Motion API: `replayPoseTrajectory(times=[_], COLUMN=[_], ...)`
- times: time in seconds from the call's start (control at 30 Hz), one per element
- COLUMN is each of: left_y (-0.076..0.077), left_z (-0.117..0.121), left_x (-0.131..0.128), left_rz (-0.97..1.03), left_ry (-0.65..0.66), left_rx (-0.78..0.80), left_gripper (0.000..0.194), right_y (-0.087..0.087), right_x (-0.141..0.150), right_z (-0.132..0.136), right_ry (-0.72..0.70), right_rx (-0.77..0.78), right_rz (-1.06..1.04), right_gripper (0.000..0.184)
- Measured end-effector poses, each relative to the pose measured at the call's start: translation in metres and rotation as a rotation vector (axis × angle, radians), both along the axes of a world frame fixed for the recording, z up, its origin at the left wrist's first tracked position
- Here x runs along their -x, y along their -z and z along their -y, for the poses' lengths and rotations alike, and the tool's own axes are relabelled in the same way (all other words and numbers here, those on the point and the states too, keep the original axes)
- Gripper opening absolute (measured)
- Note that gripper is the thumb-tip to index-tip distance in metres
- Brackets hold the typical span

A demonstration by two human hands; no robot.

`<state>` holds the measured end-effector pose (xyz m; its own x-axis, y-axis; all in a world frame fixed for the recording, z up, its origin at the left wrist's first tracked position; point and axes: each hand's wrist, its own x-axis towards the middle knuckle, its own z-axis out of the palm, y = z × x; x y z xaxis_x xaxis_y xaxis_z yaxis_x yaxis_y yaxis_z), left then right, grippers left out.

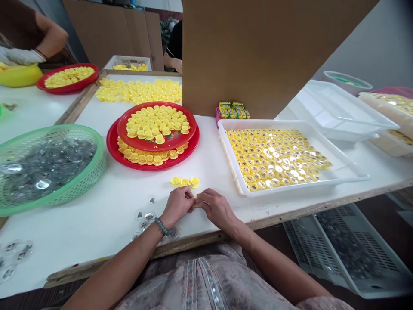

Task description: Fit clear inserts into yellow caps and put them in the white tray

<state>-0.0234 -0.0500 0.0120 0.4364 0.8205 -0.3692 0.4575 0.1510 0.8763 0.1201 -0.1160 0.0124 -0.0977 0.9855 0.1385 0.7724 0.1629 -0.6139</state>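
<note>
My left hand (178,204), with a beaded bracelet at the wrist, and my right hand (217,208) meet near the table's front edge. Both have their fingertips pinched around one small yellow round piece (195,199), mostly hidden by the fingers. Just beyond them lie three yellow round pieces (185,182) in a row. Several clear round discs with dark prints (146,218) are scattered left of and partly behind my left wrist. To the right, a white tray (342,179) holds rows of yellow pieces with shiny printed tops.
Two stacked red plates (111,144) carry yellow pieces. At left stands a green basket (100,148) of clear discs. A cardboard panel (245,56) rises behind small yellow-green boxes (234,112). Grey crates (335,254) sit below right. Across the table, a co-worker's gloved hand (22,56) shows.
</note>
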Motion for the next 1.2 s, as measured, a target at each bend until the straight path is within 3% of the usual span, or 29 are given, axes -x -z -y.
replayPoseTrajectory(times=[0.17, 0.3, 0.37, 0.5, 0.63, 0.73, 0.87, 1.0, 1.1, 1.2], left_y=[-0.011, -0.020, -0.022, -0.024, -0.023, -0.018, -0.011, -0.011, -0.014, -0.021], left_z=[-0.003, -0.009, -0.012, -0.018, -0.031, -0.045, -0.052, -0.037, -0.018, -0.001], left_x=[0.027, 0.066, 0.078, 0.079, 0.065, 0.056, 0.052, 0.056, 0.060, 0.062], left_rz=[0.036, -0.131, -0.239, -0.309, -0.315, -0.335, -0.376, -0.338, -0.266, -0.176], left_ry=[-0.064, -0.124, -0.128, -0.063, 0.164, 0.310, 0.367, 0.355, 0.386, 0.275], left_rx=[-0.109, -0.256, -0.323, -0.572, -0.775, -0.839, -0.808, -0.740, -0.669, -0.606], left_gripper=[0.024, 0.020, 0.017, 0.023, 0.041, 0.044, 0.034, 0.031, 0.033, 0.034], right_y=[-0.007, -0.020, -0.025, -0.021, -0.011, -0.005, -0.001, -0.003, -0.009, -0.015], right_x=[-0.013, -0.009, 0.007, 0.044, 0.052, 0.045, 0.035, 0.028, 0.024, 0.023], right_z=[-0.001, -0.003, -0.003, -0.003, -0.001, 0.003, 0.010, 0.011, 0.008, 0.006], right_ry=[0.065, 0.133, -0.009, -0.483, -0.576, -0.495, -0.186, 0.114, 0.205, 0.268], right_rx=[-0.009, -0.076, -0.120, -0.132, -0.066, -0.034, 0.051, 0.290, 0.410, 0.438], right_rz=[0.172, 0.252, 0.206, 0.170, 0.251, 0.221, -0.144, -0.635, -0.928, -1.101], right_gripper=[0.016, 0.023, 0.024, 0.023, 0.014, 0.012, 0.019, 0.022, 0.022, 0.024])
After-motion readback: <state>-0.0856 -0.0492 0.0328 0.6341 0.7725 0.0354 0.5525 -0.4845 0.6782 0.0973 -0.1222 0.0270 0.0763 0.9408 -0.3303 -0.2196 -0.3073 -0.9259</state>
